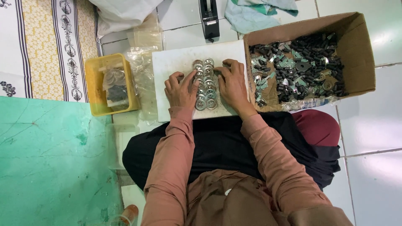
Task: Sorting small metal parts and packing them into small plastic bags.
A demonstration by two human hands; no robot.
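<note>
Pressing in from both sides: the left hand (181,88) and right hand (233,83) flank two rows of metal washers (205,84) at the centre of the frame.
Left grip: fingers spread and flat, tips touching the left row, clenched on nothing.
Right grip: fingers curled against the right row, likewise pushing rather than holding (no washer looks lifted).
Washers: lying flat in overlapping rows on a white board (171,67), seemingly squeezed between the hands to keep the rows straight and tight.
Board: resting across the person's lap and the tiled floor, giving a smooth base.
Cardboard box (356,50): upper right, touching the board's edge, full of black and silvery small parts within easy reach.
Yellow tub (94,88): left of centre, holding bagged pieces.
Tape dispenser (209,19): top centre, well apart.
</note>
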